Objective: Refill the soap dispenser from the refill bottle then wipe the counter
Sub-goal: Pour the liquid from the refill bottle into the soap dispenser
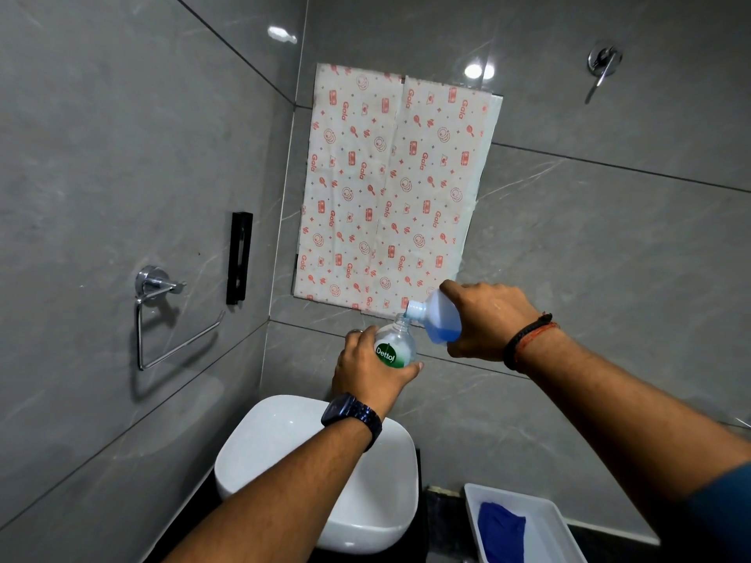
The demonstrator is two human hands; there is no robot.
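My left hand (367, 369) grips a clear soap dispenser bottle (396, 345) with a green Dettol label, its open neck pointing up and to the right. Held in my right hand (485, 321) is a translucent refill bottle (441, 319) with blue liquid inside. It is tilted down to the left, and its white mouth sits right at the dispenser's neck. Both bottles are raised above the white basin (284, 444). No pump top is visible on the dispenser.
A white tray (544, 509) holding a blue cloth (500, 536) stands on the dark counter (437, 505) at the lower right. A chrome towel ring (162, 314) and a black holder (239, 258) hang on the left wall. Patterned paper (390, 188) covers the wall ahead.
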